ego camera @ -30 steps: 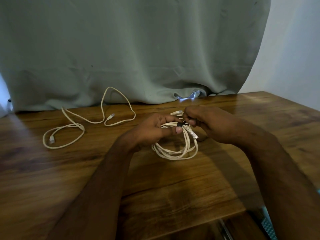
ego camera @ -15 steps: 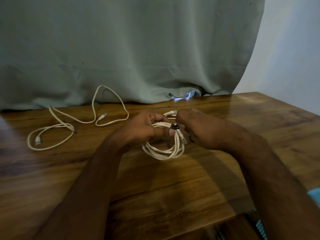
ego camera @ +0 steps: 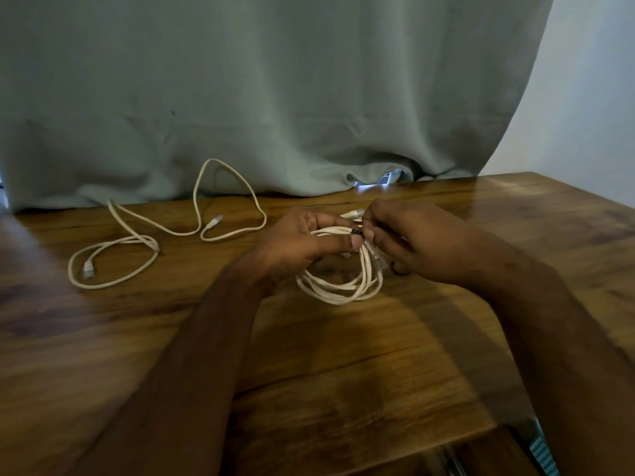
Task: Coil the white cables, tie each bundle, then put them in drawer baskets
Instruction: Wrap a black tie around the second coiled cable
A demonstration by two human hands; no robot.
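While the left hand point(ego camera: 302, 242) grips the coiled white cable point(ego camera: 343, 286) just above the wooden table point(ego camera: 343, 372), the right hand point(ego camera: 405, 242) pinches a small black tie point(ego camera: 355, 231) at the coil's top, so tying seems under way. Left of the coil, well apart, a second white cable point(ego camera: 137, 242) lies loose, uncoiled. No drawer basket is in view, so stowing remains.

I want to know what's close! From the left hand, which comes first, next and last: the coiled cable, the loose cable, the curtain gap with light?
Measured from the left hand:
1. Coiled cable: held in that hand, hanging just right of it.
2. Curtain gap with light: behind it, a little right, at the table's back edge.
3. Loose cable: to the left; its nearest loop nearly ties with the gap.
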